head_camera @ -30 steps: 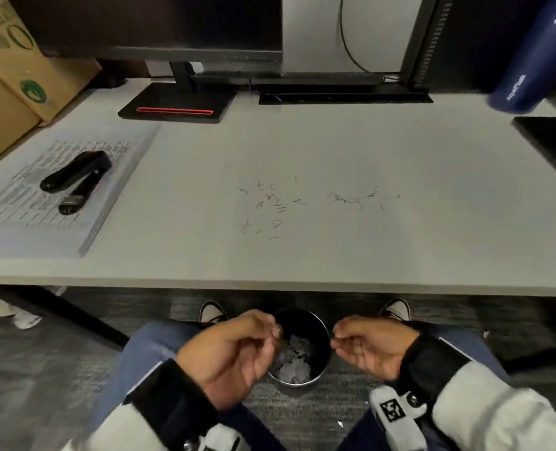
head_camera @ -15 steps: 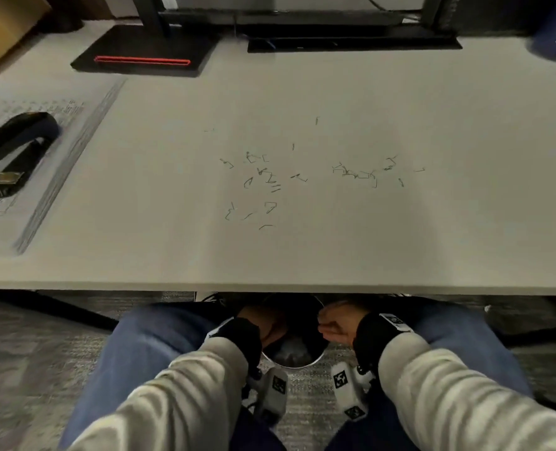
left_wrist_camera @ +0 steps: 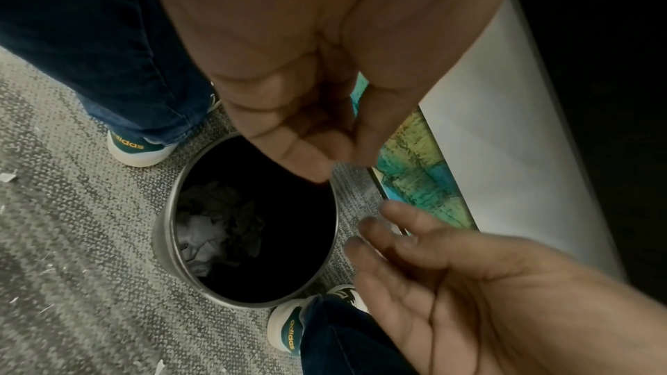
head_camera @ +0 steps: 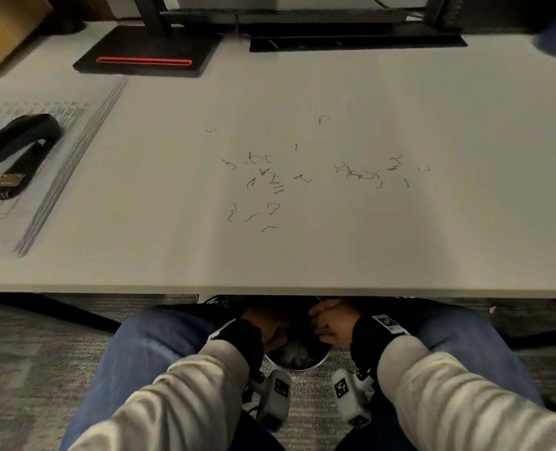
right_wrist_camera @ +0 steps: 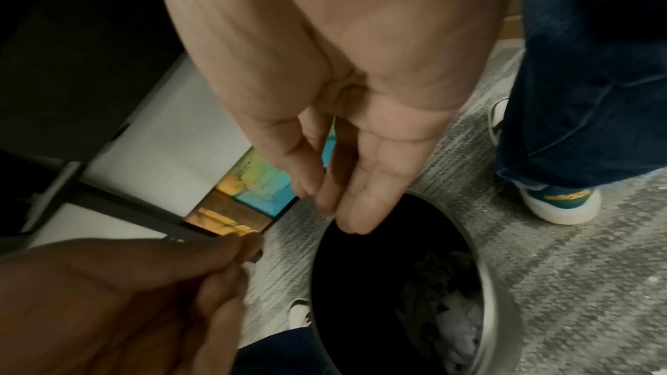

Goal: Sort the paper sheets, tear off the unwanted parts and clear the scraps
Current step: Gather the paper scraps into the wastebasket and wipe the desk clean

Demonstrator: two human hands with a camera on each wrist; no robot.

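Both hands have dropped from lap height to just under the front edge of the bench (head_camera: 302, 255), and the head view has tipped down so the loose staples (head_camera: 263, 183) now sit mid-frame. The left hand (head_camera: 267, 330) and right hand (head_camera: 330, 323) hang over the mouth of the round metal bin (left_wrist_camera: 166, 241), which stands on the carpet between the two shoes.

In the left wrist view the left hand's fingers (left_wrist_camera: 299, 158) are drawn together, thumb against fingertips, as if pinching; whether a scrap is still between them I cannot tell, since nothing white shows there. The right hand's fingers (right_wrist_camera: 346, 196) hang straight and close together, pointing down at the bin's rim, and hold nothing I can see. Crumpled paper scraps (left_wrist_camera: 202, 235) lie at the bottom of the bin, straight below both hands.

What remains to clear lies up and forward of the fingers: the staples are scattered across the middle of the bench in two loose clusters, one nearer each hand. A few white flecks (left_wrist_camera: 7, 177) also lie on the carpet out beyond the left shoe. The stack of paper sheets (head_camera: 42, 131) rests at the bench's left, with a black stapler (head_camera: 16, 151) on top.

Readable writing: "adidas" in yellow on the heel of each shoe (left_wrist_camera: 126, 143).
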